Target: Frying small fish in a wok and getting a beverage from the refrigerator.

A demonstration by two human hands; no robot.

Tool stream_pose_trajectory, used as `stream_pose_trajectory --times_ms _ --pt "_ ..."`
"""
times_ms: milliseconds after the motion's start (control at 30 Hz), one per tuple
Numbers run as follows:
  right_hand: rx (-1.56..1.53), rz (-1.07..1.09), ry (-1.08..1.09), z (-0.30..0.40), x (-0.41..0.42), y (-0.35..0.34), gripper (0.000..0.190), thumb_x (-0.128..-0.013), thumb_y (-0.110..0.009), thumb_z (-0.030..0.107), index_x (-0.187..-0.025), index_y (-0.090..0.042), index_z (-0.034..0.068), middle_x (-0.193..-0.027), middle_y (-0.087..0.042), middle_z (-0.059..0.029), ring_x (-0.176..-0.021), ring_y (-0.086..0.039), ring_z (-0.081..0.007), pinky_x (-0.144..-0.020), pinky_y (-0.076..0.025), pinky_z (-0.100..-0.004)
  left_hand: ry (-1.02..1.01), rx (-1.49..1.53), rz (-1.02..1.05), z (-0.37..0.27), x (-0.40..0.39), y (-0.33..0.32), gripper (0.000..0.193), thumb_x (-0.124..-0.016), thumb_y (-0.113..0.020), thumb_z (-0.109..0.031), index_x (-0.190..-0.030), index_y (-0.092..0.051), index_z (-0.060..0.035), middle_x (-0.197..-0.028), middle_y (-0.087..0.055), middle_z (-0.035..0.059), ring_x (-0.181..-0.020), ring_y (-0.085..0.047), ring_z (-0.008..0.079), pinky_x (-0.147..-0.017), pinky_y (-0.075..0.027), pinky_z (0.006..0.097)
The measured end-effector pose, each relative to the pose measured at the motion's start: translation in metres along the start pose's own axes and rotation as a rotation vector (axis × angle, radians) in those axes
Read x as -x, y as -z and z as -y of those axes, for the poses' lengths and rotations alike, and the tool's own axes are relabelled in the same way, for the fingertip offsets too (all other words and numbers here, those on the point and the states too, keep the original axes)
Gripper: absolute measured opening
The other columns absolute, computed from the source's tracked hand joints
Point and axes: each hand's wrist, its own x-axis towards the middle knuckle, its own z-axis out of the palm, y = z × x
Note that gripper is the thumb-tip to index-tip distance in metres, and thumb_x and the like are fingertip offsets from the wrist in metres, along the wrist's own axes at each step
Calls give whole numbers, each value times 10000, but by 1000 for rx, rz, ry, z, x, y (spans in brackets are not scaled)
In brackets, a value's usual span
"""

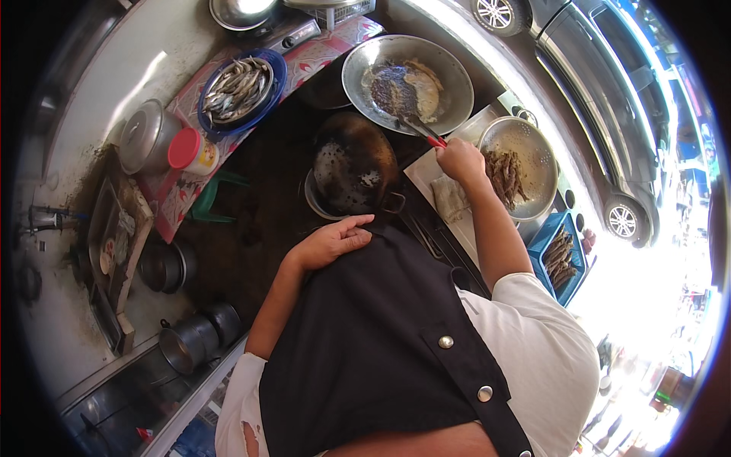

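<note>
My right hand (461, 160) is closed around the red handle of metal tongs (421, 127), whose far end reaches into a large metal wok (353, 85). Oil and a pale, foamy mass (427, 94) lie in that wok. To the right of my hand, a perforated metal colander (539, 177) holds browned fried fish (505, 180). My left hand (334, 243) rests against the black apron (388, 320), thumb and fingers slightly apart, with nothing seen in it. Just beyond it is a soot-blackened pan (354, 165) above a metal bowl.
Raw fish (239, 90) fill a bowl in a blue basin (278, 85) on the cloth-covered table. A lidded pot (145, 137) and a red-lidded tub (194, 151) stand nearby. A folded cloth (449, 199) lies near my right forearm; a blue basket (557, 257) holds more fish. A green stool (208, 200) stands below.
</note>
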Motion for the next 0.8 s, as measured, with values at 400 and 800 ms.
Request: stream_pose_trajectory --times_ms 400,800 --pt "-18 -38 46 26 -52 -1 402 -959 -583 344 -1027 -786 4 -1095 -756 -263 -1077 -725 -424 -950 -567 -498 -9 43 -37 6 10 3 651 -1087 -637 -272 -1624 -367 -23 -1267 -664 37 -1203 -597 108 -1094 -442 274" --pt "77 -18 45 23 -74 41 426 -953 -667 388 -1129 -763 13 -1198 -746 -234 -1151 -711 -390 -983 -561 -466 -49 37 -39 12 14 8 678 -1080 -647 -322 -1625 -367 -33 -1330 -671 81 -1249 -609 137 -1114 -452 289"
